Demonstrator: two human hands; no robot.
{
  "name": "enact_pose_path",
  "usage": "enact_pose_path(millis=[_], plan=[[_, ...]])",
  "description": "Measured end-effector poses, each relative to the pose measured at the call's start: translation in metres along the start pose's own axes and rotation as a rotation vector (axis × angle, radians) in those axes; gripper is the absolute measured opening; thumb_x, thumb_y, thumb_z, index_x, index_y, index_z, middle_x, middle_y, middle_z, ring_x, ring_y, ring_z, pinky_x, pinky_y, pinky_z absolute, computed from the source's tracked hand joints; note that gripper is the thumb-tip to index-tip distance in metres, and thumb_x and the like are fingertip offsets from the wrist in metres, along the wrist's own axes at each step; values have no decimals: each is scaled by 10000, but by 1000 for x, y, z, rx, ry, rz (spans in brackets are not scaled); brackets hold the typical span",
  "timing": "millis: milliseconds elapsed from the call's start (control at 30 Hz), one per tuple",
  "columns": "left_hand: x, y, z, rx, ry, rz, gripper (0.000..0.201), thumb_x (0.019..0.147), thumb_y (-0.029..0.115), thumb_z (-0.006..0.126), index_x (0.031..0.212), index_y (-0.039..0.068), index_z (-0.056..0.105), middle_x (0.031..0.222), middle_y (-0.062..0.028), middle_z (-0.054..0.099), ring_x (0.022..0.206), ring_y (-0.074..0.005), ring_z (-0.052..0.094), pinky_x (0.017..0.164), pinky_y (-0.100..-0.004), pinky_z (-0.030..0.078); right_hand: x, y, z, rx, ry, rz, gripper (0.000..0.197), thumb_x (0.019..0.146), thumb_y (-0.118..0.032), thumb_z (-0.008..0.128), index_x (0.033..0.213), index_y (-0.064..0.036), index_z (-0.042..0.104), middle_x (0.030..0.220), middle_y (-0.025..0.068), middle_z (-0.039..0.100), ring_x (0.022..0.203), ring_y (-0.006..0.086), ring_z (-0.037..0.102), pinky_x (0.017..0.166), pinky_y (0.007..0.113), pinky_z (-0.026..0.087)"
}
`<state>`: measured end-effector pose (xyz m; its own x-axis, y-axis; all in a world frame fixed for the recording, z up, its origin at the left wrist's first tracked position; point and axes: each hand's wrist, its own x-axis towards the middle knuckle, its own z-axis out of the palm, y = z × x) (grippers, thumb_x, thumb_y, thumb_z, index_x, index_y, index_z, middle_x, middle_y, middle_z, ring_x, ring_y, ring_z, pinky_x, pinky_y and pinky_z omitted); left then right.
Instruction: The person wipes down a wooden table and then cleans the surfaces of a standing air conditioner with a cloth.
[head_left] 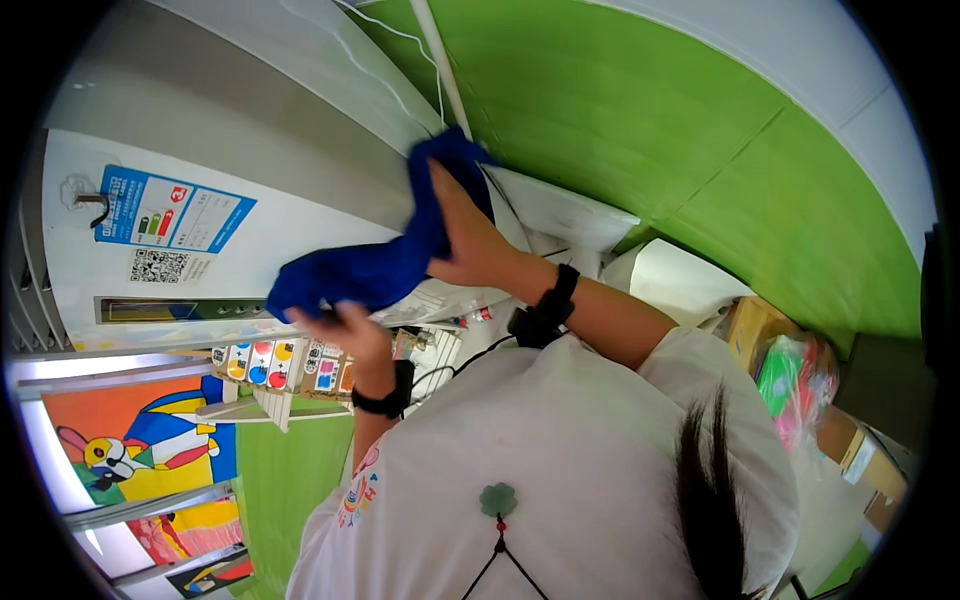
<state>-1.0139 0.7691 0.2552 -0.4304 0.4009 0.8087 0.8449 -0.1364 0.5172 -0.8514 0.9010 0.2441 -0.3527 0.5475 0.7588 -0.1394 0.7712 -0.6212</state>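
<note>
A blue cloth (375, 270) stretches between my two hands, in front of a tall white standing air conditioner (330, 225). My right hand (462, 225) grips the cloth's upper end, which is draped round the fingers and hides most of them. At the lower left end, the fingers of my left hand (345, 335) close on the cloth; they are slightly blurred. Whether the cloth touches the air conditioner's surface I cannot tell. A black band sits on each wrist.
A hook (92, 208) and a blue label (175, 210) are on the air conditioner's front. Behind my right arm runs a green wall (640, 120) with a white pipe (440, 60). Cardboard boxes (755, 325) and a plastic bag (795, 380) lie at the right. Colourful paintings (140, 440) hang lower left.
</note>
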Motion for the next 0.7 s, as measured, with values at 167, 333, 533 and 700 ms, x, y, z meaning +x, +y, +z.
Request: enact_pose_path(millis=[167, 333, 533, 700], plan=[[-19, -10, 37, 214, -264, 20, 870, 896, 194, 519, 1409, -177, -78, 1423, -468, 77, 1360, -555, 93, 1087, -597, -93, -52, 20, -5, 294, -136, 376, 992, 681, -191, 750, 1436, 86, 168, 1452, 321, 247, 1367, 447, 259, 1136, 455, 225], [47, 67, 57, -69, -57, 35, 882, 978, 341, 462, 1456, -54, -166, 1522, -319, -48, 1420, -401, 93, 1151, -474, 93, 18, -16, -27, 177, -74, -37, 976, 709, -280, 760, 1445, 62, 218, 1449, 304, 265, 1355, 457, 270, 1132, 481, 214], [33, 29, 56, 182, 13, 120, 821, 990, 378, 429, 1475, -61, -66, 1526, -311, 31, 1419, -413, 104, 1150, -512, 90, 5, 15, -9, 462, -114, 84, 950, 782, -240, 711, 1497, 16, 139, 1544, 253, 135, 1450, 362, 107, 1163, 458, 106], [-53, -34, 46, 503, -284, 323, 734, 883, 237, 504, 1405, -166, 181, 1342, -457, 272, 1261, -589, 244, 1064, -644, 106, -56, 37, -4, 471, -167, 332, 978, 762, -207, 705, 1479, 65, 98, 1539, 280, 92, 1446, 398, 75, 1173, 444, 74]])
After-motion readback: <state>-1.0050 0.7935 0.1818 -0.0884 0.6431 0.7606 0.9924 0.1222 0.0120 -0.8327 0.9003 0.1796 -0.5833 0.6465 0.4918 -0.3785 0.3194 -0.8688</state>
